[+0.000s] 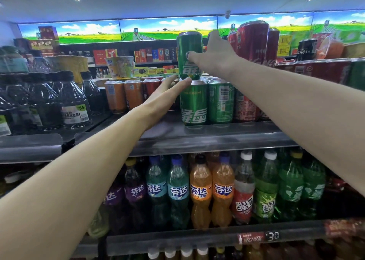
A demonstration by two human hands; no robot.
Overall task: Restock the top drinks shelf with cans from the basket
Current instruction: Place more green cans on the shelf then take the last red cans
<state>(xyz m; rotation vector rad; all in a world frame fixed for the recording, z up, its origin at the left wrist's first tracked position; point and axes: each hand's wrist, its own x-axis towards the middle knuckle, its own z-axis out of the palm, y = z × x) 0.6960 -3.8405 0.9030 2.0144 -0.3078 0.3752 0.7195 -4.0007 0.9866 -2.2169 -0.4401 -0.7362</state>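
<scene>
A green can (189, 48) stands stacked on top of another green can (194, 102) at the front of the top drinks shelf (207, 136). My right hand (214, 52) grips the upper can from the right, thumb across its front and fingers behind it. My left hand (167, 94) reaches in from the lower left with straight fingers, their tips touching the rim of the lower can just under the upper one. The basket is not in view.
Orange cans (123, 96), more green cans (220, 102) and red cans (245, 107) fill the shelf around the stack. Tall red cans (253, 40) stand stacked at the right. Dark water bottles (73, 100) sit left. Soda bottles (201, 190) line the shelf below.
</scene>
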